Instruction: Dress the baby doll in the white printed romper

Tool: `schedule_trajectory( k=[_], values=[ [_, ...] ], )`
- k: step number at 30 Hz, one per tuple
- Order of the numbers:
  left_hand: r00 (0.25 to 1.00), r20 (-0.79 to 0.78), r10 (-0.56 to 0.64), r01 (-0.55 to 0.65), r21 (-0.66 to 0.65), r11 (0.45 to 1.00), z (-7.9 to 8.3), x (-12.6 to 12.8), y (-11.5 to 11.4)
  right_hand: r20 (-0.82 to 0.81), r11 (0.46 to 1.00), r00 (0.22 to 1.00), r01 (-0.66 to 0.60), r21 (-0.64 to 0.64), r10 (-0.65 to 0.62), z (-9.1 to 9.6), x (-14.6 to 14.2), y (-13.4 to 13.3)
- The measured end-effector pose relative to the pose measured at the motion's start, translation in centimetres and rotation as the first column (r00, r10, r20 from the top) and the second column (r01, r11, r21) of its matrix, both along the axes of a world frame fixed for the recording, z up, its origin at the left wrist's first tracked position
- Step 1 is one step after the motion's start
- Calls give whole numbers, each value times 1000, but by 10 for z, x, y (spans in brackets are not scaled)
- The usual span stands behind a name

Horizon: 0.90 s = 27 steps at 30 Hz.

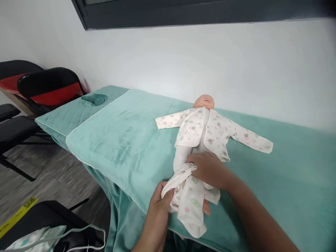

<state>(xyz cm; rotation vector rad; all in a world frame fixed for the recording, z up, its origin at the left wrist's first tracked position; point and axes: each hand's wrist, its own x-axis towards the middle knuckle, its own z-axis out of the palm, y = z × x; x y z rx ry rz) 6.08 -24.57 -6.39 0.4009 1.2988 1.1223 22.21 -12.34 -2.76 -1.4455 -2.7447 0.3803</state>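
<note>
1. Left hand [157, 206], nearest the lens: fingers closed on the bunched printed baby trousers [189, 201].
2. Right hand [210, 169]: curled, pinching the waistband over the doll's thighs.
3. Baby doll [204, 102] lies face-up on teal towel [118, 140], with its printed jacket [210, 131] open.

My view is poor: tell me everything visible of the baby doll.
The baby doll lies on its back on the teal towel, head toward the wall. Its head is bare and pinkish, its body white. An open printed jacket covers it, sleeves outspread. Its legs sit in bunched printed trousers, one foot poking out; the left hand and right hand grip them.
</note>
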Motion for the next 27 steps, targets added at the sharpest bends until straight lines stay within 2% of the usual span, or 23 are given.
schedule_trajectory(
  k=[3,5,8,13,17,20,23,25,27],
  values=[
    [989,147,21,-25,26,999,7,4,6,-124,996,990,67,-65,-74,1,2,-2],
    [987,163,7,-17,59,998,12,6,11,-211,985,969,101,-138,-129,2,5,-3],
    [997,52,-57,49,141,989,14,3,26,-284,970,936,157,-188,-206,3,6,-2],
    [958,-274,-83,162,281,946,4,-11,68,-330,951,899,225,-213,-287,0,6,3],
    [935,-340,-102,241,396,886,0,-17,89,-393,939,861,239,-246,-322,-4,9,7],
    [930,-340,-138,272,387,881,2,-20,86,-434,932,840,209,-295,-326,-7,14,8],
    [886,-378,-269,399,325,858,6,-30,69,-439,925,842,165,-342,-313,-8,17,7],
    [836,-379,-397,515,289,807,8,-39,56,-402,923,871,130,-363,-281,-4,18,6],
    [771,-367,-521,624,269,734,9,-49,46,-343,926,915,78,-369,-213,3,18,5]
  ],
)
